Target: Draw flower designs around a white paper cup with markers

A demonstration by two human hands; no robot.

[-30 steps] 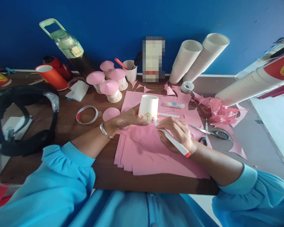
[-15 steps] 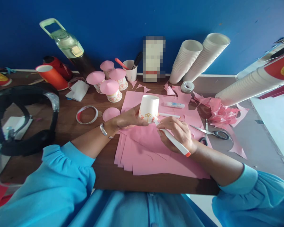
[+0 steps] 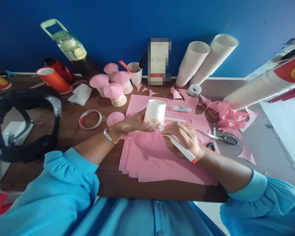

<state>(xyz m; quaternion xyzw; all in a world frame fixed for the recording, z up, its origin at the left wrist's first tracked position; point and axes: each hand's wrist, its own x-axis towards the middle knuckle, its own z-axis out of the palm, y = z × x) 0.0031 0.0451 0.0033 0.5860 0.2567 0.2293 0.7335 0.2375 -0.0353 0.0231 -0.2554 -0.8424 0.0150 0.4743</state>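
Note:
A white paper cup [image 3: 155, 113], upside down with orange and yellow-brown flowers drawn round its lower part, is held by my left hand [image 3: 135, 123], fingers closed on its left side. My right hand [image 3: 183, 139] grips a white marker pen [image 3: 181, 148] with an orange-red end, its tip close to the cup's lower rim; whether it touches I cannot tell. Beneath both hands lie sheets of pink paper [image 3: 147, 164]. Beyond the cup are a glue stick [image 3: 184, 108] and another white marker [image 3: 175, 120].
Cups with pink cone tops [image 3: 114, 90] stand at the back left near a pen cup [image 3: 135, 77]. Paper cup stacks [image 3: 193, 62] lean at the back. Scissors [image 3: 223, 137] and pink scraps [image 3: 229, 116] lie right. A tape roll [image 3: 90, 119] and a black headset [image 3: 27, 124] are left.
The cup has shifted very slightly in my left hand. My right hand and the marker have moved a little leftward; both grips are the same.

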